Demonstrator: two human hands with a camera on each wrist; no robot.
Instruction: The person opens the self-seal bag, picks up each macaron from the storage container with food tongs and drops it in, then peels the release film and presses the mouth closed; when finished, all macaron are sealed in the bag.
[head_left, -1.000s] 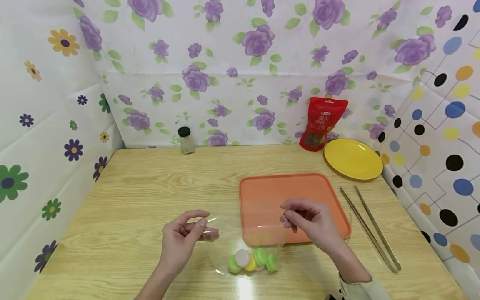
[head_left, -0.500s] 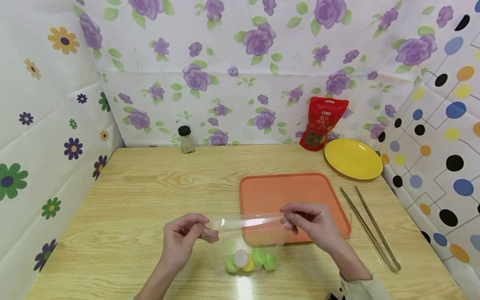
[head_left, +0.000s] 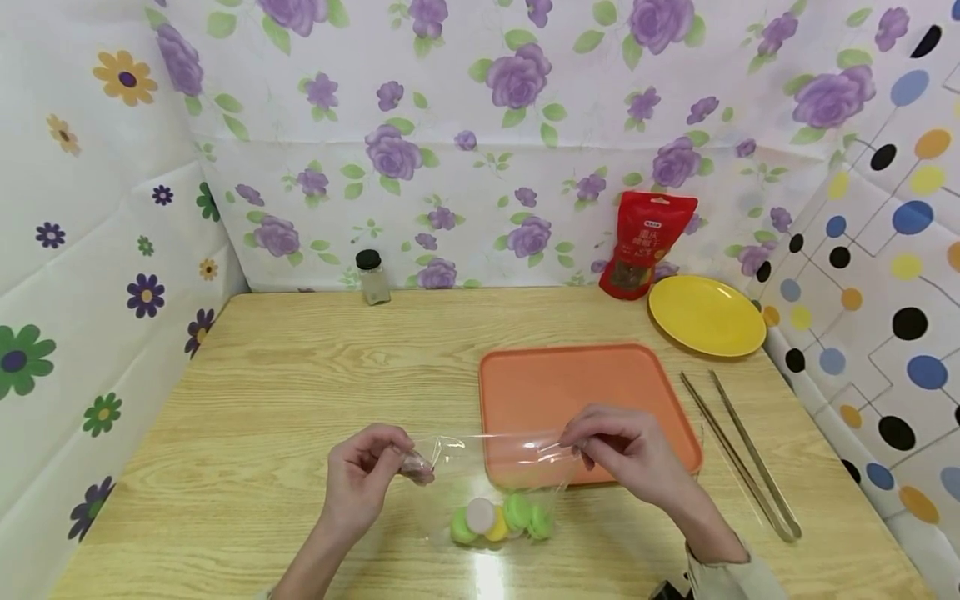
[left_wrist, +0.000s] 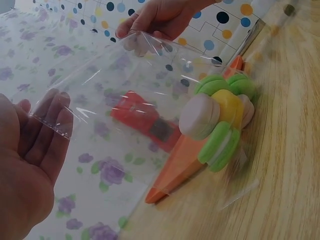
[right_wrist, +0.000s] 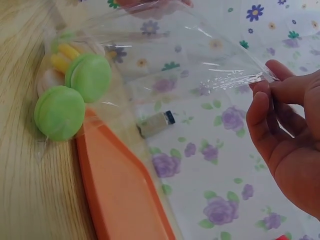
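A clear plastic bag [head_left: 457, 454] is stretched between my two hands, its top edge held up. Several macarons lie in the bottom of it: green ones [right_wrist: 60, 113], a yellow one [left_wrist: 229, 107] and a pale pinkish one [left_wrist: 199, 116]. My left hand [head_left: 363, 475] pinches the bag's upper left corner between thumb and fingers. At the upper right corner, my right hand [head_left: 626, 450] pinches the film with thumb and forefinger. The bag's right part overlaps the orange tray [head_left: 570, 375] in the head view.
Right of the tray lie long metal tongs [head_left: 742, 458]. A yellow plate [head_left: 707, 315] and a red food pouch [head_left: 647, 246] are at the back right. Further left stands a small jar [head_left: 372, 277] with a black lid. Patterned cloth [head_left: 465, 100] walls surround the wooden table [head_left: 262, 400].
The bag's top edge has become tauter and more visible between the hands. My left fingers have closed onto its corner, and the macarons have shifted slightly left.
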